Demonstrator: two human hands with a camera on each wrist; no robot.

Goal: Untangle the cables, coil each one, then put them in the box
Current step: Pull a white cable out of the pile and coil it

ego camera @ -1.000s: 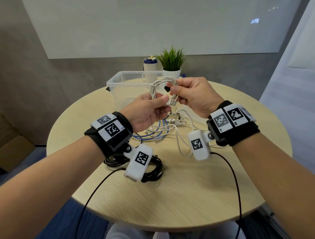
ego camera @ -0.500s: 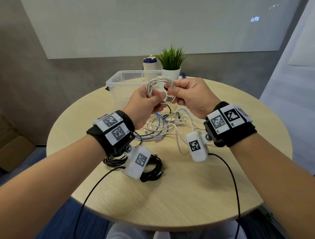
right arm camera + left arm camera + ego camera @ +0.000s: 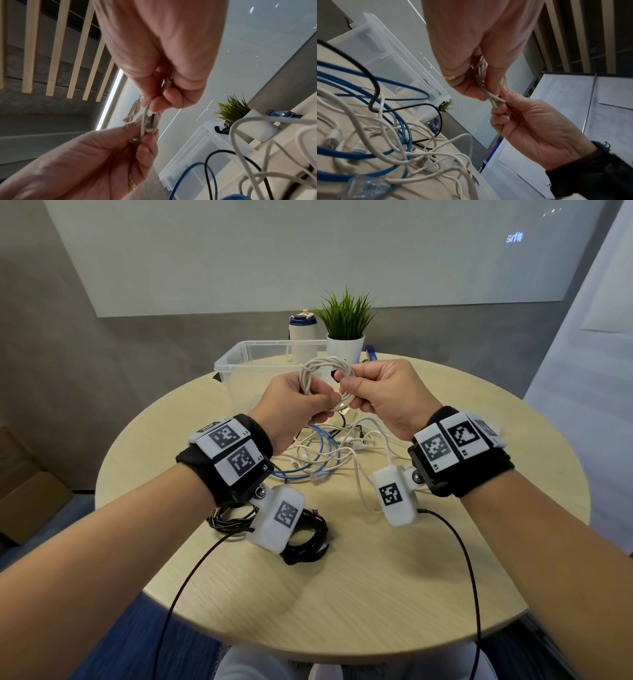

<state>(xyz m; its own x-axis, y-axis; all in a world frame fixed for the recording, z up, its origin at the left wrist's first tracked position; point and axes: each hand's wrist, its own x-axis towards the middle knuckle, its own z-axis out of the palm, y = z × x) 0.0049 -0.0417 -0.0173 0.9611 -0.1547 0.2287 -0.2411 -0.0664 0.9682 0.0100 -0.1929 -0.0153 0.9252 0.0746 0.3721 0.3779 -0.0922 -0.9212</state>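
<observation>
Fingers (image 3: 317, 398) of the left hand (image 3: 291, 409) were curled round the near-left side of a small white cable coil (image 3: 325, 371), pinching its strands together, while the right hand (image 3: 380, 395) pinched the same coil from the other side, thumb and forefinger closed on the loose end with its plug. Both hands held the coil in the air above the bench (image 3: 342, 594), upright, its ring facing the person, so its width ran left to right between the two grips.

Straight beyond the coil, and lower, stood the clear box (image 3: 239, 361), with its open top facing up. It lay a little to the left of the hands, so the left hand looked nearer to it. I judged the coiling of this cable to be nearly finished, with the end being tucked; the coming move would be a short carry forward and down over the box's near wall.

Under the hands a tangle of white cables (image 3: 359, 460) and a blue cable (image 3: 322, 450) lay loose on the bench, not yet sorted. A coiled black cable (image 3: 308, 542) rested closer to the person, not yet boxed.
</observation>
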